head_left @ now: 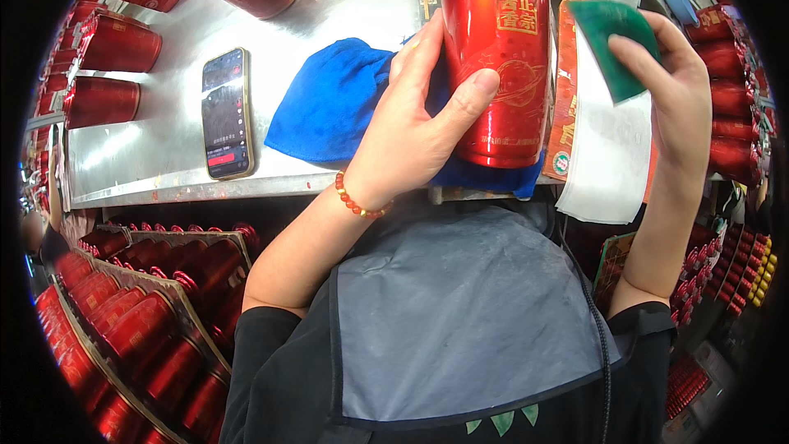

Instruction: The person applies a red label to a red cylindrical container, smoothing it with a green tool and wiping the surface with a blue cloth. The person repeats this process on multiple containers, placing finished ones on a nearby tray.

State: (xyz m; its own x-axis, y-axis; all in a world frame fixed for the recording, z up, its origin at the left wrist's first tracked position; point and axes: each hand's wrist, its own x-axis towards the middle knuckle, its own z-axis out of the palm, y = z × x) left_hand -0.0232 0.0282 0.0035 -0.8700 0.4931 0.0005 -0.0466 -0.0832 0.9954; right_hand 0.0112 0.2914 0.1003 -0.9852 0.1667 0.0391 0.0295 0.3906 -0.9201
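Observation:
A glossy red bottle (497, 74) with gold lettering and a gold line drawing lies at the front of the metal table, its far end cut off by the frame. My left hand (419, 115) steadies it, thumb on its front and fingers along its left side. In my right hand (680, 86) is a thin, flat green scraper (620, 45), pinched between thumb and fingers. That scraper is above a stack of white paper strips (604, 156), apart from the bottle. Blue cloth (333, 103) is bunched beside my left hand and also shows beneath the bottle.
A phone (228, 113) with its screen lit lies left of the cloth. Several red containers (103, 101) stand along the table's left side. Crates of red bottles (148, 329) fill the lower left. More red containers (730, 107) are stacked at right. A red printed sheet (565, 107) lies under the strips.

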